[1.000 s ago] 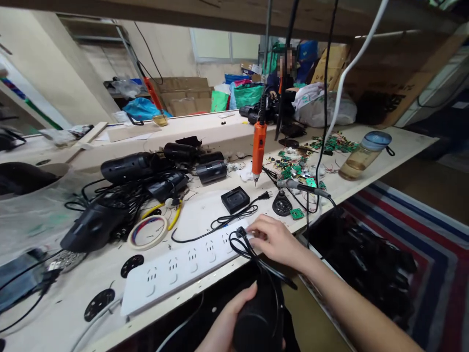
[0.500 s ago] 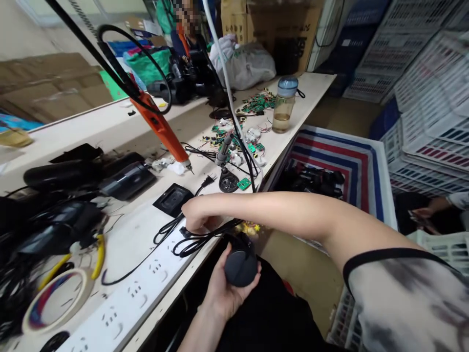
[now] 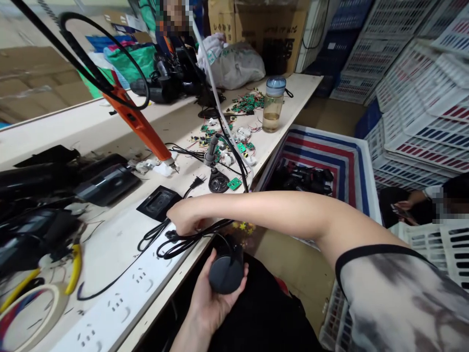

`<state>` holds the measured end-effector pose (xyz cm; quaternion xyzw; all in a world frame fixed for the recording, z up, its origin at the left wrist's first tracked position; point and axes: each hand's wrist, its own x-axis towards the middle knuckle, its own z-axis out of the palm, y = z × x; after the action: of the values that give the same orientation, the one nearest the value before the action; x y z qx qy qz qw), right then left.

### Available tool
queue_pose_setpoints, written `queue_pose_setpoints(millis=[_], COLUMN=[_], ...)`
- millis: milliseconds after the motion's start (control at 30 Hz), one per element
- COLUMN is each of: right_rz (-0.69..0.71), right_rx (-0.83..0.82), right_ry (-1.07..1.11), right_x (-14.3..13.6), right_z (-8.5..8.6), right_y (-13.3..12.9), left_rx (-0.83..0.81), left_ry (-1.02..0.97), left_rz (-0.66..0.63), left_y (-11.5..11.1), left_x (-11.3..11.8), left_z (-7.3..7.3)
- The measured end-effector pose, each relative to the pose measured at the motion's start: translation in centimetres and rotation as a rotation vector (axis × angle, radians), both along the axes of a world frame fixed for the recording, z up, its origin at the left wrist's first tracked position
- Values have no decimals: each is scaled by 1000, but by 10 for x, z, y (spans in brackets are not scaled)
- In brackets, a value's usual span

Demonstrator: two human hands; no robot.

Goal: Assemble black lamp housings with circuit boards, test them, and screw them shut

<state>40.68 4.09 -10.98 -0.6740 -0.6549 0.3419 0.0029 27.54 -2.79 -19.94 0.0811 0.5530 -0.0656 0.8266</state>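
Observation:
My left hand [image 3: 216, 305] cups a dark grey appliance with a round, smooth end [image 3: 226, 274], held below the bench edge above my lap. My right hand [image 3: 185, 217] reaches across to the white power strip [image 3: 128, 288], its fingers curled and mostly hidden beneath the hand. A black plug [image 3: 171, 235] shows right under that hand at the strip. Looped black power cord [image 3: 176, 252] hangs beside the fingers and trails over the bench edge near the appliance. What the right fingers grip cannot be made out. A black rectangular tray [image 3: 157, 203] lies just beyond the right hand.
An orange electric screwdriver [image 3: 141, 129] hangs over the bench. Yellow-handled pliers [image 3: 75, 269], a tape roll [image 3: 54, 303] and black housings [image 3: 106, 186] lie left. Green circuit boards [image 3: 247, 102] and a bottle [image 3: 273, 105] stand farther back. Crates [image 3: 425, 107] and a seated person [image 3: 406, 203] are right.
The view has swung slightly right, so the bench items appear farther left. The appliance in my left hand is turned a little; my right hand stays at the power strip.

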Motion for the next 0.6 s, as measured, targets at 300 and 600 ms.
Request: queue_pose_setpoints(millis=[300,600], right_rz=[-172,-1111], right_rx=[550,507], right_ry=[-72,307], right_x=[0,-67], right_z=[14,-154], right_y=[-95,-214], left_rx=[19,38], left_ry=[29,76], left_rz=[13,-69], left_y=[5,9], left_x=[-3,17], left_z=[1,-7])
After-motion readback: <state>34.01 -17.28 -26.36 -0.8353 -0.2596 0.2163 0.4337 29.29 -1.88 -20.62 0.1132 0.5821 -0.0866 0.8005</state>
